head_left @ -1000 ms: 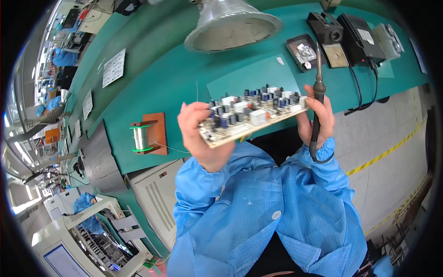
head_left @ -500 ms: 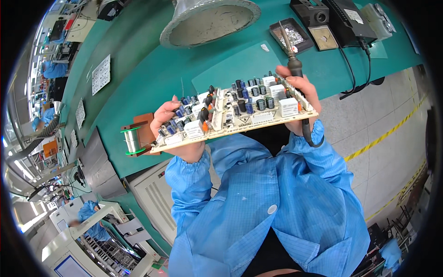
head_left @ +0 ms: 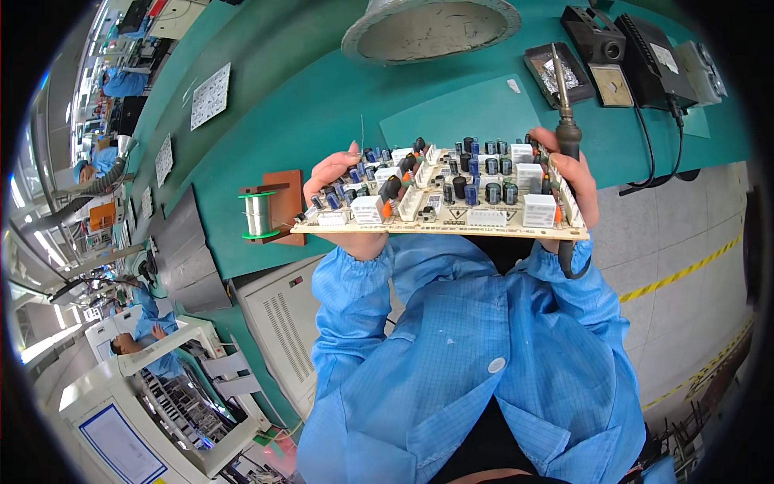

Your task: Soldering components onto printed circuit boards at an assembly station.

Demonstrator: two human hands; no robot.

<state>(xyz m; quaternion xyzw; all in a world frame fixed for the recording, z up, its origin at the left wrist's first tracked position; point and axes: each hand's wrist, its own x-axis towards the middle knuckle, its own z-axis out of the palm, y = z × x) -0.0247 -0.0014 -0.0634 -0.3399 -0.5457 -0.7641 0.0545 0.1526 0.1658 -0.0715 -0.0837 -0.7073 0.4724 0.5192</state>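
A cream circuit board is held up above the bench's near edge, component side showing. It carries blue and black capacitors, white block parts and small orange ones. My left hand is closed round its left end, the thumb above and the palm partly hidden beneath. A thin wire rises beside those fingertips; whether they grip it I cannot tell. At the right end, my right hand grips the board together with a soldering iron, its tip pointing away from me. The iron's black cord loops below that wrist.
A solder spool on a brown stand is left of the board. Beyond are a grey funnel-shaped hood, a black tray, an iron holder and a black soldering station. Co-workers in blue are far left.
The whole view has shifted, so bench items and board appear farther right. The board looks more level, its right end less raised. Both hands keep their hold, and the iron stays in my right hand.
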